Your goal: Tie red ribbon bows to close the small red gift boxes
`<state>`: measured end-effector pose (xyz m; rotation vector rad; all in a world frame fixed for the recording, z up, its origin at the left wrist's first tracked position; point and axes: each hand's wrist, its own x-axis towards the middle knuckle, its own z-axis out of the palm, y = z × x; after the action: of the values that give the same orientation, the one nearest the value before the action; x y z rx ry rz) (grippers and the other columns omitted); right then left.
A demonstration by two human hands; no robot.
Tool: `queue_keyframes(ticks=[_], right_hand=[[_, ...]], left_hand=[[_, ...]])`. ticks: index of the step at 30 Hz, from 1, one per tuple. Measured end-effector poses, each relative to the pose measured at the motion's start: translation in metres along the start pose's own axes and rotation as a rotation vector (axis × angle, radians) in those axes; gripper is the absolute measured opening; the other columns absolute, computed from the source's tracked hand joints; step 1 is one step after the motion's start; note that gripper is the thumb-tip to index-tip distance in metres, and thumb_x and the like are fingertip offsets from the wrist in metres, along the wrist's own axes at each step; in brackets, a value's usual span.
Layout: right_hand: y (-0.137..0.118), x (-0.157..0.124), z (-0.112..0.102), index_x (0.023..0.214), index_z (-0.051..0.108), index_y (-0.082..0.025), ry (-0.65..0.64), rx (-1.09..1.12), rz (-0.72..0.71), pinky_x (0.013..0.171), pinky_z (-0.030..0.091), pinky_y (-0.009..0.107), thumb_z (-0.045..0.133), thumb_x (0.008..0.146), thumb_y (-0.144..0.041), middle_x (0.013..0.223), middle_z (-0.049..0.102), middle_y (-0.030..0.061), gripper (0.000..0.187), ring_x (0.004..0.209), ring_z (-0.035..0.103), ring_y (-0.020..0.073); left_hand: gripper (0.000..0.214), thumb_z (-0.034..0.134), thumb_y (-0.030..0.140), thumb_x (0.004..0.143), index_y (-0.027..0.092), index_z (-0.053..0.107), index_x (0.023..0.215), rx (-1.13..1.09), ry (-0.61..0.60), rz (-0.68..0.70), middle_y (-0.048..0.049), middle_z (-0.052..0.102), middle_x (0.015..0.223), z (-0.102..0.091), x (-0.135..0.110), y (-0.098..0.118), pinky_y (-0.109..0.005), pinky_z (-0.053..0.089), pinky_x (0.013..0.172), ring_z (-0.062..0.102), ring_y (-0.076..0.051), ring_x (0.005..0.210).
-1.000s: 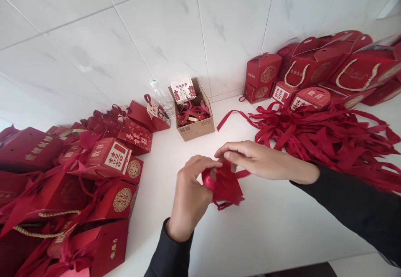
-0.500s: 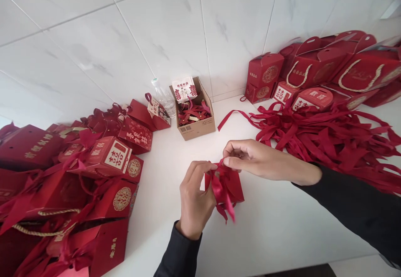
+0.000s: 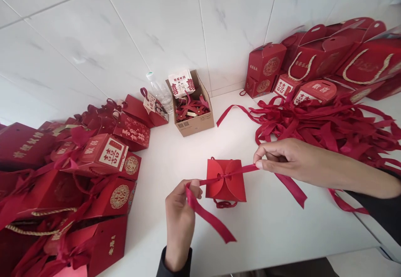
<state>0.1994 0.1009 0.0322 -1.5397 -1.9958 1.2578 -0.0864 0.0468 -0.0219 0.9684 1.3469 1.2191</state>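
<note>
A small red gift box [image 3: 216, 190] with curved top flaps sits on the white table in front of me. Through the hole at its top runs a red ribbon [image 3: 247, 168], crossed over at the middle. My left hand [image 3: 181, 204] pinches one side of the ribbon, left of the box, and that loose end hangs toward the lower right. On the other side my right hand [image 3: 278, 158] pinches the ribbon, with its tail dangling below the fingers. Both sides are stretched nearly straight. A dark red cord handle [image 3: 225, 204] shows at the box's near edge.
Red boxes tied with ribbons [image 3: 106, 156] crowd the left side. At the back stand a cardboard box [image 3: 196, 125] holding red pieces and a clear bottle [image 3: 159, 90]. Loose red ribbons [image 3: 328, 122] heap at right, before more red gift boxes [image 3: 326, 62] along the tiled wall.
My hands have drawn apart, left hand leftward and down, right hand rightward. The bunched ribbon over the box is now pulled out into a line, and the box top shows.
</note>
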Motion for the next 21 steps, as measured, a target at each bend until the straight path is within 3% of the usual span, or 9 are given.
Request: queue_keyframes(ticks=[3, 7, 10, 13, 15, 18, 21], right_hand=[[0.015, -0.001, 0.008, 0.085, 0.071, -0.026, 0.022, -0.02, 0.01, 0.05, 0.029, 0.028, 0.06, 0.095, -0.05, 0.058, 0.046, -0.0049, 0.028, 0.053, 0.038, 0.014], [0.024, 0.0, 0.018, 0.091, 0.071, -0.028, 0.134, -0.094, -0.028, 0.058, 0.041, 0.029, 0.057, 0.098, -0.05, 0.081, 0.066, 0.0008, 0.027, 0.069, 0.058, 0.0183], [0.025, -0.001, 0.028, 0.099, 0.072, -0.03, 0.267, -0.114, -0.051, 0.062, 0.047, 0.031, 0.056, 0.097, -0.054, 0.104, 0.071, 0.0047, 0.029, 0.079, 0.064, 0.0209], [0.023, -0.007, 0.044, 0.115, 0.067, -0.029, 0.366, -0.043, -0.002, 0.068, 0.05, 0.034, 0.061, 0.094, -0.057, 0.101, 0.071, 0.005, 0.036, 0.081, 0.065, 0.0222], [0.021, -0.013, 0.058, 0.102, 0.065, -0.026, 0.304, 0.073, 0.084, 0.062, 0.045, 0.032, 0.057, 0.096, -0.062, 0.081, 0.067, 0.0016, 0.037, 0.069, 0.06, 0.0202], [0.016, -0.018, 0.078, 0.069, 0.053, -0.024, 0.095, 0.322, 0.239, 0.053, 0.033, 0.031, 0.053, 0.095, -0.072, 0.063, 0.058, 0.0, 0.055, 0.055, 0.047, 0.0155], [0.01, -0.013, 0.09, 0.072, 0.053, -0.023, 0.151, 0.535, 0.287, 0.056, 0.033, 0.03, 0.052, 0.094, -0.076, 0.068, 0.059, -0.0006, 0.058, 0.057, 0.046, 0.0143]], left_hand=[[0.044, 0.07, 0.057, 0.09, 0.018, 0.07, 0.069, -0.153, -0.034, -0.14, -0.0016, 0.056, 0.068, -0.005, 0.006, -0.001, -0.03, 0.047, 0.069, 0.05, -0.016, 0.066], [0.056, 0.058, 0.064, 0.09, 0.015, 0.079, 0.108, -0.407, -0.042, -0.322, -0.0115, 0.067, 0.097, 0.001, 0.007, -0.002, -0.033, 0.051, 0.071, 0.059, -0.021, 0.082], [0.049, 0.066, 0.062, 0.088, 0.02, 0.08, 0.109, -0.261, 0.042, -0.208, -0.0127, 0.069, 0.123, 0.011, -0.002, -0.008, -0.034, 0.051, 0.087, 0.06, -0.026, 0.107], [0.045, 0.067, 0.061, 0.092, 0.025, 0.08, 0.115, 0.009, 0.103, -0.072, -0.0096, 0.067, 0.136, 0.02, -0.007, -0.014, -0.041, 0.045, 0.106, 0.055, -0.032, 0.131], [0.042, 0.065, 0.06, 0.094, 0.026, 0.079, 0.115, 0.095, 0.082, 0.007, -0.0086, 0.068, 0.134, 0.024, -0.004, -0.014, -0.043, 0.044, 0.109, 0.055, -0.032, 0.133], [0.037, 0.063, 0.056, 0.097, 0.026, 0.078, 0.113, 0.136, -0.044, 0.096, -0.0082, 0.069, 0.127, 0.03, 0.003, -0.012, -0.044, 0.047, 0.108, 0.061, -0.03, 0.125], [0.034, 0.069, 0.049, 0.094, 0.028, 0.075, 0.119, 0.23, -0.075, 0.167, -0.0099, 0.064, 0.133, 0.037, 0.004, -0.011, -0.047, 0.048, 0.109, 0.058, -0.032, 0.131]])
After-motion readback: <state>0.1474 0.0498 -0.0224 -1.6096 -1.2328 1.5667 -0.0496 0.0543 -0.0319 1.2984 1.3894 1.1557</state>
